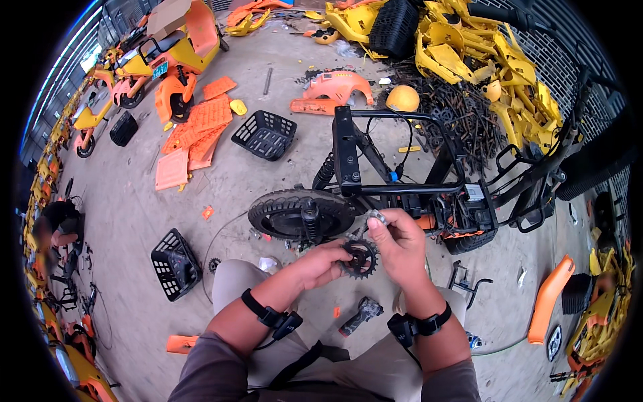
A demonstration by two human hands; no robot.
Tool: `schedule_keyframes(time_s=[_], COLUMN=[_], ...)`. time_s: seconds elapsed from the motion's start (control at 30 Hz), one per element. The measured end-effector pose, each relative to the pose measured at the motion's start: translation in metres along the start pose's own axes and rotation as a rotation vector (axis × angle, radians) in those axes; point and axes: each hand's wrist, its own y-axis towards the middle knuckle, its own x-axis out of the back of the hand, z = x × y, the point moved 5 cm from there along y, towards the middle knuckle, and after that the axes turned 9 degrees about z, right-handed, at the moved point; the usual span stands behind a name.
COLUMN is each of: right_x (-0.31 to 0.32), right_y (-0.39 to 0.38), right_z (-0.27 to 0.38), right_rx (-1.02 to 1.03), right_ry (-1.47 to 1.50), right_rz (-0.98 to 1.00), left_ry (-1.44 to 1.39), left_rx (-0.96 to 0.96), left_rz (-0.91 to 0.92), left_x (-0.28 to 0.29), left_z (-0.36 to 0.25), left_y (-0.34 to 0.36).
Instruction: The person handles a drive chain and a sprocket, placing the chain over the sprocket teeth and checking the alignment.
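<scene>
Dark sleeves (214, 368) are framing the bottom of the view, and black wrist devices (288, 325) are sitting just beyond them. Up ahead, the left hand (321, 264) is closing thumb and fingers on the edge of a black toothed wheel (360, 261), which is hanging clear of the floor (134, 174) between the two hands. Now the right hand (398, 244) is pinching a small silvery piece (378, 217) between thumb and forefinger; whether that piece is joining onto the wheel, I cannot tell. Trouble could be lurking: the left grip is catching only one side, so an uneven twist could be working the wheel loose, dropping it near the grey power tool (365, 312) lying between the legs (234, 285). Bare skin is meeting those teeth, so a slip could be scraping a fingertip. Thin cables (413, 357) are trailing from the devices, and a loose loop could be snagging.
</scene>
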Motion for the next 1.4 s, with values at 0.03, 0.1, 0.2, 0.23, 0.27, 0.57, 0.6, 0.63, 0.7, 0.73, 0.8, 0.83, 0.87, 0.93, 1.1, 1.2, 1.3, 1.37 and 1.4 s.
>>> schedule_keyframes(time_s=[0.03,0.1,0.2,0.23,0.27,0.57,0.6,0.63,0.7,0.73,0.8,0.83,0.87,0.93,1.1,1.2,1.3,1.37,1.4], right_x=[0.004,0.013,0.014,0.017,0.019,0.037,0.044,0.045,0.046,0.046,0.044,0.044,0.042,0.040,0.029,0.031,0.030,0.030,0.030], right_y=[-0.001,-0.004,-0.008,-0.009,-0.011,-0.036,-0.036,-0.033,-0.034,-0.032,-0.032,-0.032,-0.032,-0.032,-0.029,-0.027,-0.023,-0.022,-0.022], right_z=[-0.009,-0.025,-0.023,-0.020,-0.023,-0.042,-0.047,-0.044,-0.038,-0.033,-0.027,-0.020,-0.019,-0.014,-0.021,-0.022,-0.023,-0.021,-0.020], right_rx=[-0.114,-0.253,-0.259,-0.262,-0.367,-0.724,-0.615,-0.505,-0.505,-0.503,-0.415,-0.329,-0.322,-0.263,-0.224,-0.169,-0.186,-0.185,-0.189], right_ry=[0.071,0.053,0.051,0.053,0.045,-0.104,-0.201,-0.295,-0.285,-0.274,-0.367,-0.462,-0.463,-0.441,-0.154,-0.108,-0.089,-0.107,-0.106], right_rz=[-0.021,-0.007,0.016,0.007,0.041,0.256,0.226,0.200,0.163,0.128,0.094,0.051,0.050,0.006,0.045,0.073,0.105,0.122,0.124], left_ry=[-0.021,-0.027,0.000,0.035,0.037,0.097,0.095,0.090,0.121,0.151,0.172,0.193,0.198,0.133,0.385,0.378,0.356,0.348,0.358], left_rx=[0.017,0.018,-0.016,-0.054,-0.046,-0.049,-0.069,-0.091,-0.123,-0.157,-0.175,-0.188,-0.193,-0.149,-0.220,-0.254,-0.249,-0.257,-0.260], left_rz=[0.047,0.100,0.171,0.189,0.191,0.155,0.145,0.132,0.095,0.056,0.021,-0.008,-0.005,-0.017,-0.086,-0.088,-0.110,-0.114,-0.110], left_x=[-0.001,0.006,0.005,0.003,0.003,-0.016,-0.017,-0.016,-0.009,-0.005,-0.001,-0.001,-0.002,-0.002,0.015,0.001,0.000,-0.003,-0.005], left_z=[0.003,0.009,0.014,0.012,0.011,0.000,0.000,0.000,0.001,-0.001,0.001,0.000,0.000,0.003,0.017,0.019,0.018,0.016,0.015], left_y=[0.001,0.003,0.002,0.001,0.000,-0.003,-0.001,0.000,0.003,0.003,0.002,0.002,0.002,0.002,0.010,0.013,0.012,0.013,0.012])
